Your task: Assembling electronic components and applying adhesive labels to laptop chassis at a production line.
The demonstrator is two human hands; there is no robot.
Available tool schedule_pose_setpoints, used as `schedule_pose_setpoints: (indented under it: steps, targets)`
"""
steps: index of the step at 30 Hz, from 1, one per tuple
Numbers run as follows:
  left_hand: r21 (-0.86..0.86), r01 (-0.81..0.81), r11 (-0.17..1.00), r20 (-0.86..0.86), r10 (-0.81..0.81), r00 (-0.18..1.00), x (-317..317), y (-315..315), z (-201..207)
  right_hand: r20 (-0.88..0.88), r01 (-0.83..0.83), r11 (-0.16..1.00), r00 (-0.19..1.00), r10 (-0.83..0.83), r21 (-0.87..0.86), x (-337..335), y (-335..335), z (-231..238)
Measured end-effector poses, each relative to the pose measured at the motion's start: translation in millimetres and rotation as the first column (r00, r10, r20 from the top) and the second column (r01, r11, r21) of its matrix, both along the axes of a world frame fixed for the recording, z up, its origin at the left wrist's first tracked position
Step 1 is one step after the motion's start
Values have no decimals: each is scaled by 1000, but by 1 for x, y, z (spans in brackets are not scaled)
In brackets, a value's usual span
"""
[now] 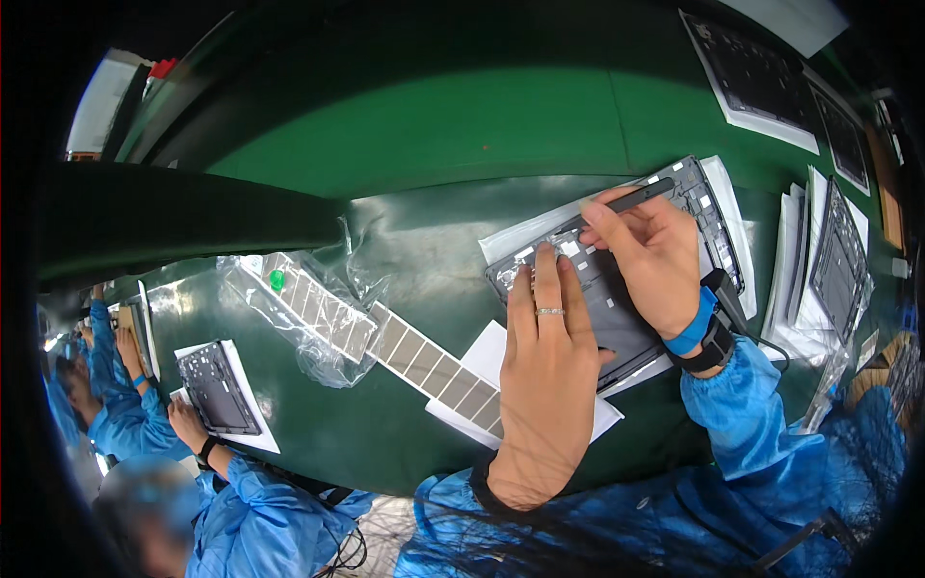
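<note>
A dark grey device housing [617, 299], flat and rectangular with small white patches and fittings, lies tilted on white sheets in front of me. My left hand [549, 356] rests on its near-left part, fingers stretched out flat, a ring on one finger. Pinched in my right hand [655, 255] are black tweezers [644, 196], slanting down to the left toward the housing's upper edge; their tips are close to my left fingertips. Left of my left hand lies a strip of grey rectangular stickers [431, 368], its lower end beside my wrist.
More stickers lie in a clear plastic bag [332, 332] with a green round piece [277, 279] on it. Stacked housings [836, 260] stand at right, another housing [747, 77] at far right. At left, a co-worker's hand [188, 424] touches a housing [220, 387]. A dark beam [193, 223] crosses the left.
</note>
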State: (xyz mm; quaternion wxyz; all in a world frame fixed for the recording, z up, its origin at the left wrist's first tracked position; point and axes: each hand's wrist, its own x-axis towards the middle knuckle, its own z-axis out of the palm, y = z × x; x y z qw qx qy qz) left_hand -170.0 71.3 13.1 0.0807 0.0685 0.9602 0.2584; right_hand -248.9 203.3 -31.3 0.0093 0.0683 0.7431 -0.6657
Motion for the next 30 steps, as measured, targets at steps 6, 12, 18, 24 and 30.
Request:
schedule_pose_setpoints:
  steps: [6,12,18,24,30]
  targets:
    - [-6,-3,1000,15,3,1000,1,1,1,-1,-2,1000,1000,2,30,2,-1,0]
    - [14,8,1000,22,-8,1000,-2,3,2,-46,8,997,999,-4,82,2,1,-4]
    - [10,8,1000,41,-8,999,0,-1,5,-30,13,998,999,-11,67,4,-5,-4]
    - [19,24,1000,34,-25,999,-2,3,6,-67,25,996,998,-19,81,5,0,-3]
    - [18,17,1000,23,-18,1000,-1,4,6,-79,14,996,997,-6,93,6,-1,-4]
